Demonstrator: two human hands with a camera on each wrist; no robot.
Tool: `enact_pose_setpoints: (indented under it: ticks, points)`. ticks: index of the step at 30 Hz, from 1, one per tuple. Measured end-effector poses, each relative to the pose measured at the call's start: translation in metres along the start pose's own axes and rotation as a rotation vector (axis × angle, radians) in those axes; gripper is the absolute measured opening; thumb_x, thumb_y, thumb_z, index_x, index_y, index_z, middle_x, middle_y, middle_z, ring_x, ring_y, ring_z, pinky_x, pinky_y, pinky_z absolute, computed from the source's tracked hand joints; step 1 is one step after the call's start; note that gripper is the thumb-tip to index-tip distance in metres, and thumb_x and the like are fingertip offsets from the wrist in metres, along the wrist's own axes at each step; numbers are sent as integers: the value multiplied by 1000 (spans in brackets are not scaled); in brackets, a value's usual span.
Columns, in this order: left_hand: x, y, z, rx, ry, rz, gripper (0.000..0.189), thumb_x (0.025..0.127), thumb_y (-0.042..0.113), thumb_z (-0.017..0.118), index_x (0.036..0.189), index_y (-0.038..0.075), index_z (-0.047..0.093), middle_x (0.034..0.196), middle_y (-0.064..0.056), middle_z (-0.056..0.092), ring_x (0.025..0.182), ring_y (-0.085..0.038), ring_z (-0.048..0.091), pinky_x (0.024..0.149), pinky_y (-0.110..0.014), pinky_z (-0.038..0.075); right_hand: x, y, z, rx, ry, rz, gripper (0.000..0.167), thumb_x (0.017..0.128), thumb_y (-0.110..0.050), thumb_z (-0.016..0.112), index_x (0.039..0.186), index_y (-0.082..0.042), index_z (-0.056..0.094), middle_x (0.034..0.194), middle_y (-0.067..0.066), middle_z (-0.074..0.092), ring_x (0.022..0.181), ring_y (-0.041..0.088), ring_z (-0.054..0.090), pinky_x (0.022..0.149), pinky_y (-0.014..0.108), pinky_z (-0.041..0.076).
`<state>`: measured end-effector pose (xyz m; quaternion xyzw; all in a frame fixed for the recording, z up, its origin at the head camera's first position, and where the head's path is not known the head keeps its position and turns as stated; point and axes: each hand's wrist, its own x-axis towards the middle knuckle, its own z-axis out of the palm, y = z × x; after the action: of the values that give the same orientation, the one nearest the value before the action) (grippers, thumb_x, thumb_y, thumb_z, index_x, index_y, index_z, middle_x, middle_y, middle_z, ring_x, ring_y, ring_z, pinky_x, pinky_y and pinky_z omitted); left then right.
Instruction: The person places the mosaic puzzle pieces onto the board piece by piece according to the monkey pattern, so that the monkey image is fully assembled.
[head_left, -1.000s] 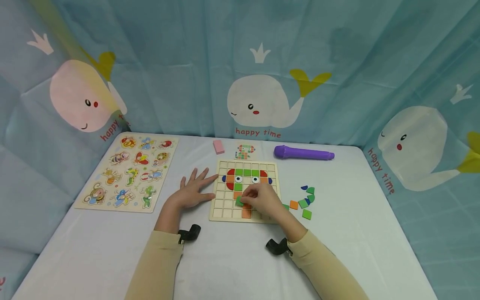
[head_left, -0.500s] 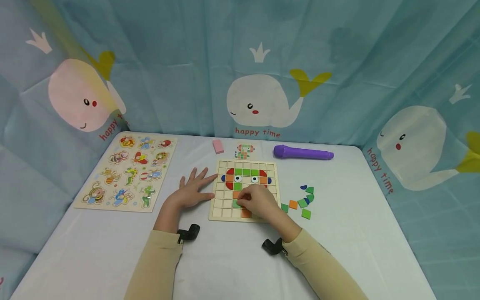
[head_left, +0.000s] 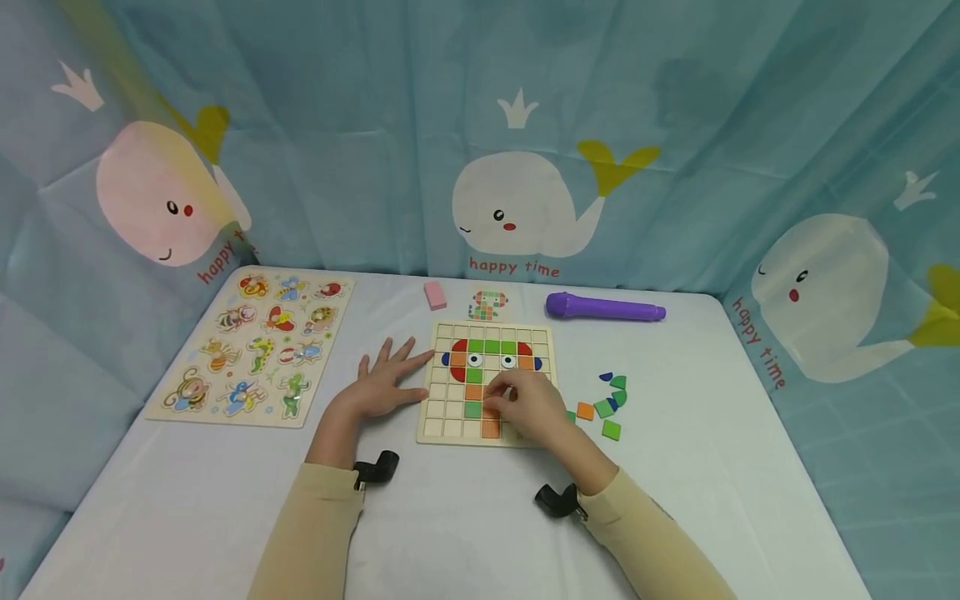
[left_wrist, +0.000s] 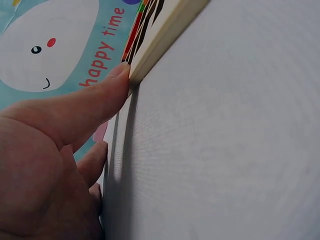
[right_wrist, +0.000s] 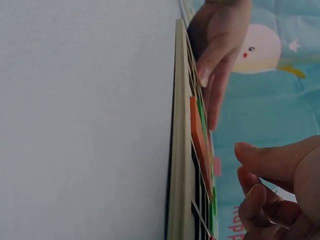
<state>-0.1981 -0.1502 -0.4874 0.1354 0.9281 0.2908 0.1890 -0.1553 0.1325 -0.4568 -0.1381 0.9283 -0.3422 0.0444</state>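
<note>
A wooden grid board lies flat, with colored tiles making a face and part of a body. My left hand is spread flat at its left side; in the left wrist view the thumb touches the board's edge. Over the lower middle hovers my right hand, hiding some cells. Its fingers are loosely bent with nothing visible between thumb and fingertips in the right wrist view. Just left of the fingertips, a green square tile sits in a cell below an orange tile.
Loose tiles, including an orange square and a green square, lie right of the board. Behind it are a pink block, a pattern card and a purple microphone-shaped stick. An insect puzzle board lies at left.
My right hand has put the green square tile down into its cell, let go and drawn slightly right. The left hand has stayed in place.
</note>
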Motion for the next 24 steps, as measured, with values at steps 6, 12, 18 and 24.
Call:
enact_pose_setpoints:
  ticks: [6,12,18,24]
  points:
    - [-2,2,0,-6,0,-5,74,94,43,68,158,31,34,172,-7,6,155,-37,-18,117,-66,-17,-9,12,-14,33,47,20,10,87,-20,81,95,-15,77,81,-10,67,70,12,55,64,27,45]
    - [-1,3,-1,-5,1,-7,74,94,42,68,158,31,34,172,-8,6,155,-38,-17,117,-67,-17,-18,26,-27,25,64,92,14,87,-21,80,100,-15,77,87,-6,69,74,12,56,66,27,47]
    - [-1,3,-1,-7,-12,-3,75,94,43,68,159,31,33,172,-8,5,155,-38,-17,117,-67,-17,-29,44,-37,5,85,134,15,86,-21,82,98,-15,76,87,-5,70,75,12,58,66,27,47]
    - [-1,3,-1,-11,-7,-6,75,94,43,68,159,31,33,172,-7,5,155,-37,-18,117,-66,-18,-40,61,-51,1,87,161,18,87,-20,81,103,-13,75,94,-1,72,78,14,59,62,26,49]
